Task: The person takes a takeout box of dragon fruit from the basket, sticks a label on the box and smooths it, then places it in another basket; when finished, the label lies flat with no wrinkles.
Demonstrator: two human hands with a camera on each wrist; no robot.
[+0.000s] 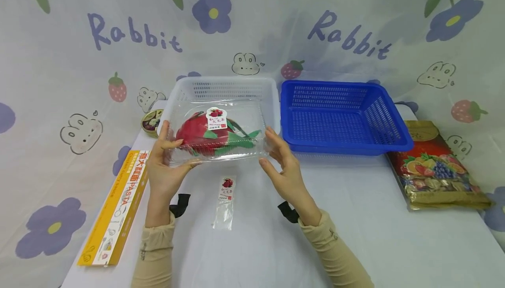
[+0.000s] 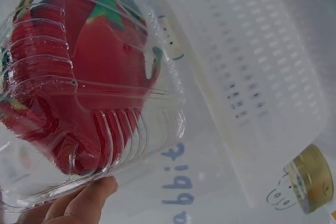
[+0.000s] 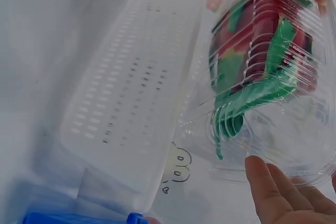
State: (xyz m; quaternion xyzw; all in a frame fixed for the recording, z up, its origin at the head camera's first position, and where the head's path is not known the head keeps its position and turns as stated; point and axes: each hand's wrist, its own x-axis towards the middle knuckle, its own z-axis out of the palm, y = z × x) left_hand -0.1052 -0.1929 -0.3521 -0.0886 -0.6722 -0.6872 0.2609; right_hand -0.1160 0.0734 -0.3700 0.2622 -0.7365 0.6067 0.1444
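A clear plastic box with a lid and a white fruit sticker on top holds a red dragon fruit with green scales. My left hand grips the box by its left side, thumb along the lower edge. At the opposite side, the fingers of my right hand touch the box, and its thumb stands apart from it. The right wrist view shows those fingertips by the clear rim. Below the box, a sticker strip lies on the white table.
Behind the box stands a white basket, with a blue basket to its right. A yellow pasta package and a small round tin lie on the left. A red and gold fruit bag lies on the right.
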